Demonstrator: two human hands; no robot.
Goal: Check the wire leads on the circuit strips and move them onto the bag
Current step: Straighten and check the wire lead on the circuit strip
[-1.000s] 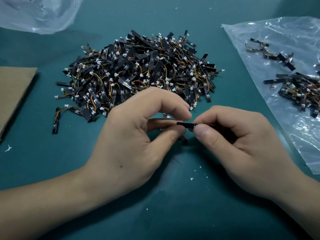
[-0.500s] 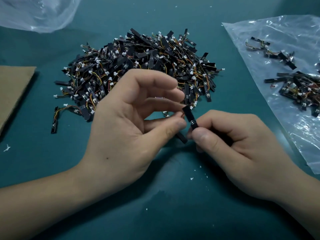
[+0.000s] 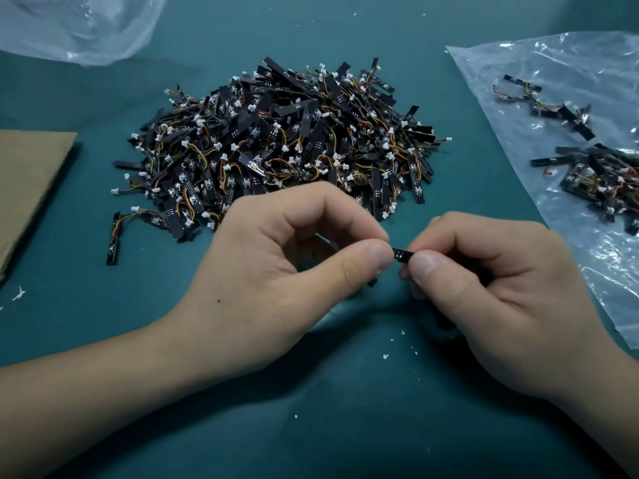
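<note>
Teal table mat [image 3: 103,340] lies under both hands. A big pile of circuit strips [image 3: 276,150], black with orange-yellow wire leads and white plugs, sits just beyond the left hand [image 3: 276,281]. A clear bag [image 3: 570,81] lies flat to the right of the right hand [image 3: 484,281], with a small cluster of strips [image 3: 594,174] on it. Cardboard sheet [image 3: 27,188] is well left of the left hand. Crumpled plastic [image 3: 79,25] is far beyond, upper left. Both hands pinch one held strip [image 3: 402,254] between thumbs and curled forefingers, thumbs nearly touching. Its white marks are too small to read. White crumbs [image 3: 385,356] lie just nearer than the hands.
</note>
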